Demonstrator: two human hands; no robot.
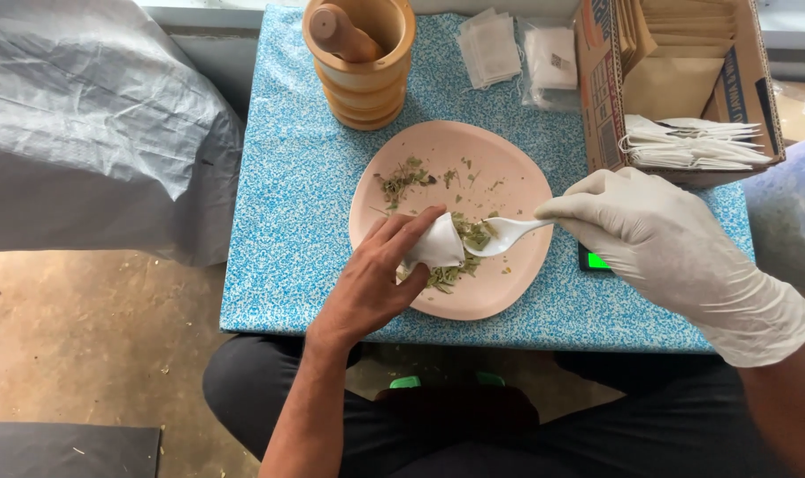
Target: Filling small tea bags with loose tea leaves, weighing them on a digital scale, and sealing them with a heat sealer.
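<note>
The bare left hand [378,274] pinches a small white paper pouch [437,246] between thumb and fingers, holding it over the lower half of the pink plate [509,168]. The pouch's mouth faces toward the plate's right side, where the spoon meets it. The gloved right hand [637,232] has its fingers closed around the handle of a white plastic spoon [502,235]. The spoon's long axis runs roughly level across the plate, handle at the plate's right rim, bowl pointing left toward the pouch and touching or nearly touching its opening. Dried green leaf pieces [460,252] lie on the plate under and around the spoon bowl, with a second small scatter toward the plate's upper left. The plate sits on a blue speckled bench [287,221]. Just beyond the plate's upper left stands a wooden mortar [360,71] with a pestle leaning inside. Beyond the plate's right rim, a cardboard box [602,88] holds stacked white pouches and brown envelopes.
</note>
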